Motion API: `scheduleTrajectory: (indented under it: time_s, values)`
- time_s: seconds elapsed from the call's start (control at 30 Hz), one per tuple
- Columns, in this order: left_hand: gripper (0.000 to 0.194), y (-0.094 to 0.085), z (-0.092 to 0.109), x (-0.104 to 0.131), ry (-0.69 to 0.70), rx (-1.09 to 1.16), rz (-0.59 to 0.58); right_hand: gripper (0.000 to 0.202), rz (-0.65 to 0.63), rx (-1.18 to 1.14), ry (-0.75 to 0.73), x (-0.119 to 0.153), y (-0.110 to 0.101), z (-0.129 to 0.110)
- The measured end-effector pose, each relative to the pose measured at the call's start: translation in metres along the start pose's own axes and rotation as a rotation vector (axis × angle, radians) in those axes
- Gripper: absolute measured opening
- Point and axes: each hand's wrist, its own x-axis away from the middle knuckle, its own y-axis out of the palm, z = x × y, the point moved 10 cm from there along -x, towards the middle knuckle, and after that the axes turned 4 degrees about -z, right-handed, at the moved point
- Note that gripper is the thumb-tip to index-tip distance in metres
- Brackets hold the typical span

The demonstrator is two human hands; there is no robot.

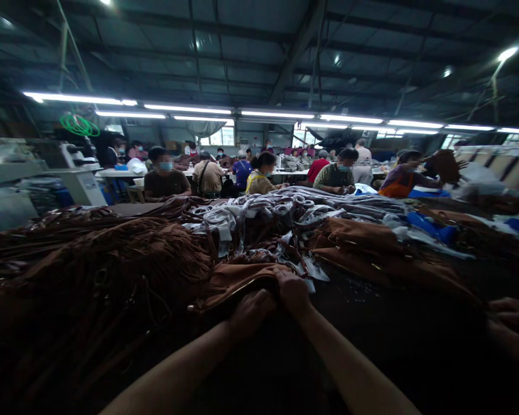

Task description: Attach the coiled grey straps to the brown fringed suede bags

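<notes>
Bag (236, 278) well short of the worktop's (372, 328) far edge looks soft, light, best gripped beside its zipper (242, 287); right hand (293, 291) pinches its rim, left hand (253, 311) unclear.

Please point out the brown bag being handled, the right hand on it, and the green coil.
Brown bag (239, 276): head view, on its fabric side.
Right hand (293, 291): head view, on the back of it.
Green coil (80, 128): head view, on its loops.
</notes>
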Motion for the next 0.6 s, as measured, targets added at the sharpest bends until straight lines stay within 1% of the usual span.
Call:
scheduleTrajectory:
  time_s: [0.07,0.13,0.17,0.2,0.23,0.27,0.3,0.33,0.37,0.4,0.43,0.47,0.5,0.53,0.6]
  values:
    - [0.021,-0.001,0.006,0.004,0.077,-0.037,0.021,0.032,-0.115,-0.037,-0.119,-0.009,0.013,-0.015]
    - [0.018,-0.006,0.004,0.002,0.064,-0.047,0.065,0.018,-0.215,-0.084,-0.23,-0.012,0.022,-0.025]
    - [0.017,-0.006,-0.001,-0.002,0.029,-0.031,0.072,0.015,-0.239,-0.099,-0.267,-0.011,0.023,-0.026]
    - [0.016,-0.005,-0.005,-0.006,-0.007,-0.005,0.065,0.017,-0.257,-0.13,-0.3,-0.008,0.022,-0.024]
    - [0.016,-0.002,-0.009,-0.01,-0.032,0.028,0.045,0.023,-0.268,-0.195,-0.324,-0.005,0.019,-0.018]
    - [0.017,0.002,-0.012,-0.014,-0.045,0.063,0.018,0.028,-0.261,-0.291,-0.325,-0.001,0.014,-0.007]
    - [0.018,0.006,-0.014,-0.017,-0.056,0.098,-0.007,0.031,-0.229,-0.403,-0.292,0.001,0.007,0.011]
    - [0.019,0.009,-0.017,-0.019,-0.071,0.131,-0.024,0.032,-0.169,-0.504,-0.216,0.002,-0.001,0.037]
    - [0.02,0.012,-0.02,-0.019,-0.09,0.165,-0.033,0.032,-0.085,-0.571,-0.103,0.003,-0.01,0.069]
    - [0.02,0.014,-0.022,-0.02,-0.108,0.201,-0.035,0.032,0.012,-0.569,0.033,0.005,-0.018,0.104]
    - [0.021,0.014,-0.025,-0.019,-0.122,0.236,-0.033,0.031,0.101,-0.493,0.165,0.009,-0.026,0.138]
    - [0.021,0.015,-0.026,-0.019,-0.133,0.267,-0.029,0.029,0.154,-0.381,0.264,0.013,-0.033,0.166]
    - [0.021,0.014,-0.027,-0.019,-0.138,0.293,-0.024,0.026,0.17,-0.26,0.318,0.015,-0.038,0.186]
    - [0.021,0.014,-0.027,-0.018,-0.138,0.313,-0.021,0.024,0.159,-0.15,0.334,0.014,-0.04,0.2]
    - [0.021,0.013,-0.027,-0.018,-0.135,0.333,-0.019,0.022,0.094,-0.002,0.29,0.008,-0.037,0.211]
